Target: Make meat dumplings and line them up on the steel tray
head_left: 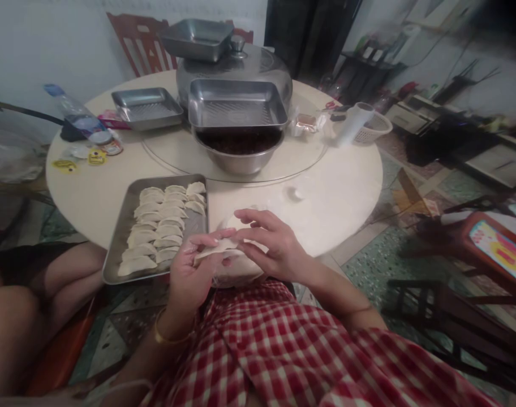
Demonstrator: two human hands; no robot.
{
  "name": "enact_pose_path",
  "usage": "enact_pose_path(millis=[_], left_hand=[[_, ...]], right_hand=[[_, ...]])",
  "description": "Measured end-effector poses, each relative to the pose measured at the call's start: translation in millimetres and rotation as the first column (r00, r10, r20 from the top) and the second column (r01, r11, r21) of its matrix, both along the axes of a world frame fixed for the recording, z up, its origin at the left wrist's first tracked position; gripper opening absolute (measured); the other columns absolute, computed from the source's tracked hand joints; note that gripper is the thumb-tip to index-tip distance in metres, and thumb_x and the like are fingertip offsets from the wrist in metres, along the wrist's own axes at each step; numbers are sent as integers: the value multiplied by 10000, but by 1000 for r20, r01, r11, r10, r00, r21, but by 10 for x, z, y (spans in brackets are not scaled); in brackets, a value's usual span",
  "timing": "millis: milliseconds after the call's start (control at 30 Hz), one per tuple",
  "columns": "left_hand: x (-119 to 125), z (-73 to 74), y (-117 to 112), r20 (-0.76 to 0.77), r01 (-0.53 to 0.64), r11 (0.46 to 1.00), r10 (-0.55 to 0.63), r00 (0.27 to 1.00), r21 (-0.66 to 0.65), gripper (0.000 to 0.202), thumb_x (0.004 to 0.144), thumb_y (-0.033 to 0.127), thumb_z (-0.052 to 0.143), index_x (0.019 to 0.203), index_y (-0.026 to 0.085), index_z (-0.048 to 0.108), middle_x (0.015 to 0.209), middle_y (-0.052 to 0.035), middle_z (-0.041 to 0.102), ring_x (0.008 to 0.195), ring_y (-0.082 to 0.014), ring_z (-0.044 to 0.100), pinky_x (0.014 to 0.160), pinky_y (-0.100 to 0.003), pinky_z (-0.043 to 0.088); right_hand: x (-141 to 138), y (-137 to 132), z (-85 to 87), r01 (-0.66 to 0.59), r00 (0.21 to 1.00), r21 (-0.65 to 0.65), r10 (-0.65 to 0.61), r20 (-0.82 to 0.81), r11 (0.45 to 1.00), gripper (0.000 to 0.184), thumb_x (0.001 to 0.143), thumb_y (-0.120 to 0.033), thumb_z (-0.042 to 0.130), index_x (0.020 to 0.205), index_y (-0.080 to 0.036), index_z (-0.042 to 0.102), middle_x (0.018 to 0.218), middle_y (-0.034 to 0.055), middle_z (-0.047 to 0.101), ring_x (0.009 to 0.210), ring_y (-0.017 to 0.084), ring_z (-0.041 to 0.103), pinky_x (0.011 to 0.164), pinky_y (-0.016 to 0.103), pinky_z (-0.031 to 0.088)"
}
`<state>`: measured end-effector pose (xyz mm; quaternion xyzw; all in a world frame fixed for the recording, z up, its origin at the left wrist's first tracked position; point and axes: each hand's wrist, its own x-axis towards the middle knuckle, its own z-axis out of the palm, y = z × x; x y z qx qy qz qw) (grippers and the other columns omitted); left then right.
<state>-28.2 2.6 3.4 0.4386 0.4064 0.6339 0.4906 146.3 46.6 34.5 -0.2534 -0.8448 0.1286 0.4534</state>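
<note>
My left hand (194, 265) is closed around a pale dumpling wrapper (218, 247), thumb along the near side and fingers behind. At the wrapper's right end, the lower fingers of my right hand (269, 243) grip its edge; the index finger is lifted and the thumb is hidden. Just beneath both hands lies a whitish bundle in clear plastic (241, 274), partly covered by them. To the left, a metal tray (117, 249) holds rows of folded dumplings (171, 227), close to my left hand.
Beyond my hands stands a steel bowl (239, 164) of dark contents, with a metal pan (236, 120) over it. A large lidded pot (258, 65) is behind. A bottle (77, 116) and white basket (374, 127) flank them on the round table (338, 192). Someone's knees (71, 271) are at left.
</note>
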Motion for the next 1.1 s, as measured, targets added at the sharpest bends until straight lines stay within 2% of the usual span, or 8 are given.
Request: enact_pose_path(millis=[100,267,367,500,633,800,967,1100], left_hand=[[-8,-7,-3,-20,11,999,-12,1000,-35,153,753,225,703,819,217,565,1021,-72,762,711,-175,724,557,-275,594],[-31,-46,-17,-136,9,999,-16,991,-52,168,777,304,708,803,206,575,1068,-85,749,716,-175,725,569,-279,602],[-30,-45,-11,-137,-12,999,6,991,-39,161,803,331,683,805,208,578,1067,-79,740,752,-178,723,575,-282,607],[-23,-31,22,-145,-27,999,24,989,-21,162,796,335,681,805,208,581,1041,-66,733,645,-140,683,558,-280,592],[-2,1,47,-131,-31,1000,30,991,-4,147,788,322,687,790,202,602,980,-53,731,675,-143,684,542,-253,578],[23,18,51,-109,-32,999,31,994,-10,121,797,300,688,792,193,631,962,-46,723,701,-132,687,534,-214,567],[12,-33,41,-201,-51,999,50,978,1,106,834,302,639,816,198,635,1011,-55,712,725,-142,685,544,-236,580],[5,-13,27,-352,-18,994,57,934,111,76,834,269,631,796,203,640,1010,-61,700,859,-172,680,556,-223,575]], right_hand=[[-34,3,-8,2,999,-42,-4,-49,999,123,932,-209,541,962,-210,661,1160,113,684,1063,183,658,875,359,575],[-75,-22,-9,-44,982,-240,-2,-189,970,77,920,-232,543,925,-207,616,1104,104,694,1050,183,668,910,374,564],[-67,-38,-4,-68,985,-230,29,-172,971,135,896,-222,564,1018,-209,621,1154,115,677,1109,196,649,953,391,549],[-48,-41,5,-85,991,-186,64,-116,979,239,876,-239,594,1112,-229,632,1204,109,661,1135,210,635,966,409,547],[-58,-27,-7,-35,996,-134,23,-86,990,175,894,-254,588,1048,-233,669,1170,98,678,1056,193,660,905,385,568],[-93,-22,-39,12,989,-125,-30,-143,992,149,924,-218,544,953,-216,690,1073,99,695,991,182,670,865,361,570],[-117,-19,-47,49,987,-152,-71,-142,987,164,921,-233,537,959,-225,696,1028,85,680,966,194,650,851,380,557],[-134,-2,-47,84,978,-169,-114,-173,982,108,896,-252,581,904,-216,684,962,70,680,913,183,654,819,361,561]])
